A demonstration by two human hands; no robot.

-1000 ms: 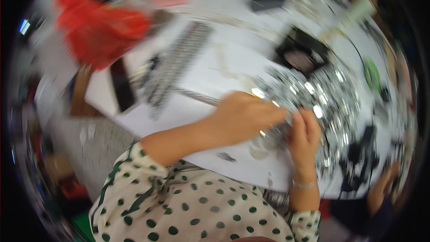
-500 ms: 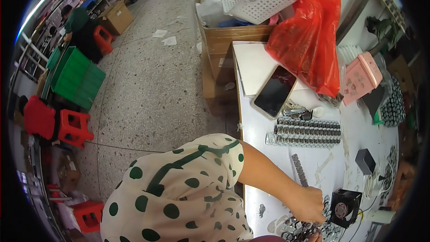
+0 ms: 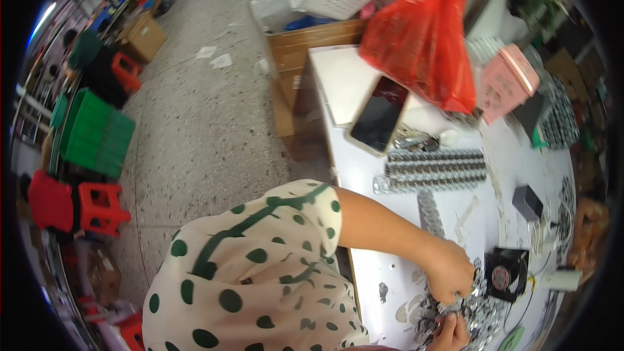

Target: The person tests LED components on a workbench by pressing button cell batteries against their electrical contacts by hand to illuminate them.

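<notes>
My left hand (image 3: 450,274) is closed, fingers curled down at the edge of a heap of small shiny metal pieces (image 3: 480,315) on the white table. What its fingertips hold is hidden. Just below, my right hand (image 3: 451,334) comes in from the lower edge, thumb and fingers pinched together near the left fingertips; whatever is between them is too small to make out. A narrow strip of small grey pieces (image 3: 429,214) lies on the table beyond my left wrist. Farther off, several similar rows (image 3: 437,171) lie side by side in a block.
A small black fan (image 3: 506,274) stands right of the heap, near a dark box (image 3: 527,203) and cables. A phone (image 3: 379,116), keys (image 3: 416,138), red plastic bag (image 3: 426,42) and pink container (image 3: 509,83) lie farther up. Left are green crates (image 3: 97,133), red stools (image 3: 104,208) and a seated person (image 3: 94,58).
The view has shifted, so the table things sit farther left and higher. More of my right hand shows now, close to the left fingertips. Both hands stay at the heap.
</notes>
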